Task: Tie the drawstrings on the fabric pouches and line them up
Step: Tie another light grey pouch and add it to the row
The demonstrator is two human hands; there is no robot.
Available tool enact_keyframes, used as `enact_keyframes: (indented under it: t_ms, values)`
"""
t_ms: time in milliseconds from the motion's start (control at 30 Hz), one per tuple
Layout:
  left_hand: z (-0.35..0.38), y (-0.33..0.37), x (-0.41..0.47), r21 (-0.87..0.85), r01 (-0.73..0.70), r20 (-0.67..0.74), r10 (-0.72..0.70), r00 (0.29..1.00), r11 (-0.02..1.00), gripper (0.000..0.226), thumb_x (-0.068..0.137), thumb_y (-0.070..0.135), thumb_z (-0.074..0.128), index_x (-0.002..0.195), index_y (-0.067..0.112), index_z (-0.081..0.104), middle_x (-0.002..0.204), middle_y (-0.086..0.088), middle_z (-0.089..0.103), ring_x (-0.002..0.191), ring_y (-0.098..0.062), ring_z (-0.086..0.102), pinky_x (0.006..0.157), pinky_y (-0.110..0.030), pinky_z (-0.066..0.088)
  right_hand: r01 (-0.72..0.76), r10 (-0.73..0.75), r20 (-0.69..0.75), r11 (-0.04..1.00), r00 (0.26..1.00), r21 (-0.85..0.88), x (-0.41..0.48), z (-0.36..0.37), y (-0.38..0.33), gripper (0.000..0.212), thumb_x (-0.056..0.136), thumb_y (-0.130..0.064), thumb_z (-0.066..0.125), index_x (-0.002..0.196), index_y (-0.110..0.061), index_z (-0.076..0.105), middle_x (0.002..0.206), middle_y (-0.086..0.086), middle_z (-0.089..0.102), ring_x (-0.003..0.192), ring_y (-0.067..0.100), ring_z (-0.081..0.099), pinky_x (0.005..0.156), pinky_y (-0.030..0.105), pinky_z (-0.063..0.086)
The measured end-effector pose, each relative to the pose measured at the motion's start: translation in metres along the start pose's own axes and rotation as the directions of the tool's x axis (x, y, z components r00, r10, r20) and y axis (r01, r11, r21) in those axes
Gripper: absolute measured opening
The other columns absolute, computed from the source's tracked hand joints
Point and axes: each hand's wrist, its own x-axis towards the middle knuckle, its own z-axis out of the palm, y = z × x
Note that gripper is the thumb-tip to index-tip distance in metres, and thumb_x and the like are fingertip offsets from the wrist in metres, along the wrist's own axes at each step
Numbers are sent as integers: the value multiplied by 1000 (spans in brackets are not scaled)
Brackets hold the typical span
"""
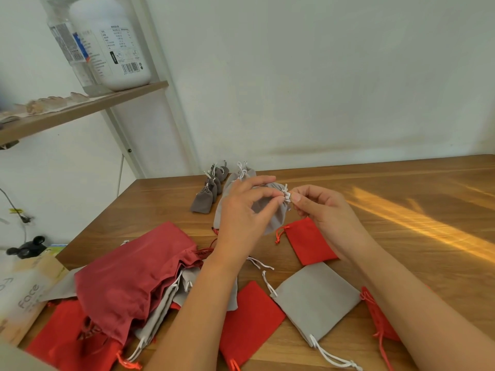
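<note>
Above the middle of the wooden table [401, 210], a light grey pouch [270, 212] is held clear of the surface, its mouth gathered tight and its white drawstring [286, 196] bunched at the neck. The cord is pinched on one side by the thumb and forefinger of the left hand [241, 210] and on the other by the fingertips of the right hand [324, 210], so that the two hands are brought almost together at the knot. The fabric is judged to be soft, light and limp, likely to sag wherever it is unsupported; the cord looks thin and easily slipped, so it is best taken close to the neck, where the gathers give a firm point. Whether anything is inside the held pouch cannot be told, though it hangs slack and fairly flat. At the back of the table a short row of dark grey pouches [211, 188] is lined up with necks drawn shut, and another pale pouch [245, 174] lies just beside it. Nearer the person, a small red pouch [308, 242], a flat grey pouch [316, 301] and a large maroon bag [134, 274] are spread with cords loose; these appear empty. On the shelf [80, 108] a white jar [112, 41] is stood, its contents hidden.
</note>
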Motion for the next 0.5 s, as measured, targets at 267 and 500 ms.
enact_keyframes:
  t_ms: [267,500]
  values:
    - [-3,0,2,100,-118,5,118,993,988,14,79,35,68,87,27,76,103,22,60,105,0,51,97,-31,39,-76,73,63,996,995,40,0,-7,-2,13,83,-23,64,79,-14,72,65,-5,60,65,8,48,66,22,39]
    - [-2,3,0,71,-37,83,31,996,997,8,79,11,74,81,19,71,101,13,55,103,-2,52,91,-9,34,-182,174,84,979,981,90,0,-10,-5,22,76,-27,66,75,-5,68,63,2,57,59,9,46,61,21,38]
